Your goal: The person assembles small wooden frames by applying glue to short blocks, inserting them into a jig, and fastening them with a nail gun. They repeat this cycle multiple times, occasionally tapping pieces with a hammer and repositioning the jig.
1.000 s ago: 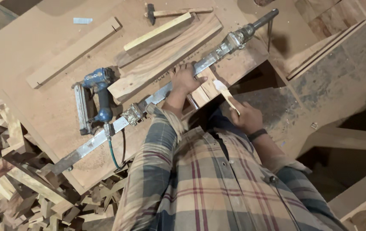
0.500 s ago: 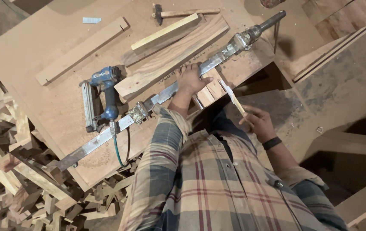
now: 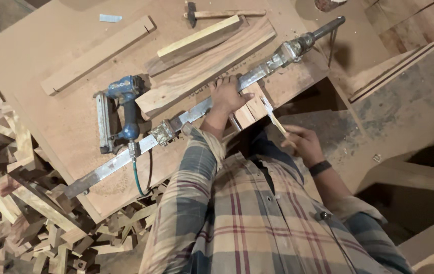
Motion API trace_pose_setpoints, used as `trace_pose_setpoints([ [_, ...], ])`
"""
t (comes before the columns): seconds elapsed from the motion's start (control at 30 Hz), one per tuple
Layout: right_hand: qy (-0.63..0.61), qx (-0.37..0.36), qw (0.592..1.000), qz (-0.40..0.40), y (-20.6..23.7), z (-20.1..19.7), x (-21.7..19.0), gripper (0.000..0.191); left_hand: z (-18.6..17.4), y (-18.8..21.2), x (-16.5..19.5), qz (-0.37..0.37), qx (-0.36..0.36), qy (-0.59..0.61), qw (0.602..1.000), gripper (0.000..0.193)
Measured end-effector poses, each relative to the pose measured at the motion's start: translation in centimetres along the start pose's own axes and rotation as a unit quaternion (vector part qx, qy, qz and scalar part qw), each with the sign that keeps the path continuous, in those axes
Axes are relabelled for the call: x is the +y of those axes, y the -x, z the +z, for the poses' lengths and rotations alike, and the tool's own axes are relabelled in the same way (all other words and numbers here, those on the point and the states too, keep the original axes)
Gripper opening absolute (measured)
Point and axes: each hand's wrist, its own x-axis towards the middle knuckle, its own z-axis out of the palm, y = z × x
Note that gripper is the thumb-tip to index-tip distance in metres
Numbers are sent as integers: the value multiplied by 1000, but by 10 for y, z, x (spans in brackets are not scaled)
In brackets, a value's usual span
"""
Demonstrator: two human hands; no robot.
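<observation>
Near the front edge of the brown board surface (image 3: 49, 56), centre: left hand (image 3: 227, 94), palm down, fingers pressed over the long grey metal bar clamp (image 3: 196, 109) and the small pale wood blocks (image 3: 250, 109) beneath it, apparently to pin both flat against the surface.

Right of that, just off the surface edge: right hand (image 3: 303, 144), its grip pinching a thin pale wooden strip (image 3: 273, 114) whose far tip reaches to the blocks. A dark band sits on the wrist.

Left of the left hand: blue pneumatic nail gun (image 3: 118, 111), lying on its side against the clamp bar, green hose trailing toward the near edge.

Far side: wide reddish-brown plank (image 3: 202, 68), pale yellow batten (image 3: 199, 36), long plain lath (image 3: 97, 53), small hammer (image 3: 222, 12), all lying flat, apart from the hands.

Floor, left and near: heap of wooden offcuts (image 3: 19, 203).
</observation>
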Motion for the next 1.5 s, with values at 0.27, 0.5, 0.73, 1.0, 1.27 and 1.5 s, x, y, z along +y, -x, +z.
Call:
trace_pose_setpoints([
  [0.27, 51, -13, 998, 29, -7, -9, -13, 36, 5, -4, -1, 0, 20, 11, 1000, 88],
  [0.5, -6, -35, 999, 12, -3, -14, -3, 40, 2, 0, 1, 5, 19, -6, 1000, 84],
  [0.73, 345, 100, 890, -281, 28, -8, 3, 36, -1, 0, 0, -1, 30, -4, 1000, 85],
  [1.0, 440, 146, 815, -349, 26, 2, 8, 36, 3, -2, -1, 4, 21, 7, 1000, 87],
  [1.27, 455, 125, 804, -363, 12, -16, 34, 33, 12, -7, -6, 7, 35, 12, 999, 85],
  [1.5, -221, -76, 965, 117, 14, -44, 56, 36, 19, -12, -8, -2, 17, 7, 1000, 89],
])
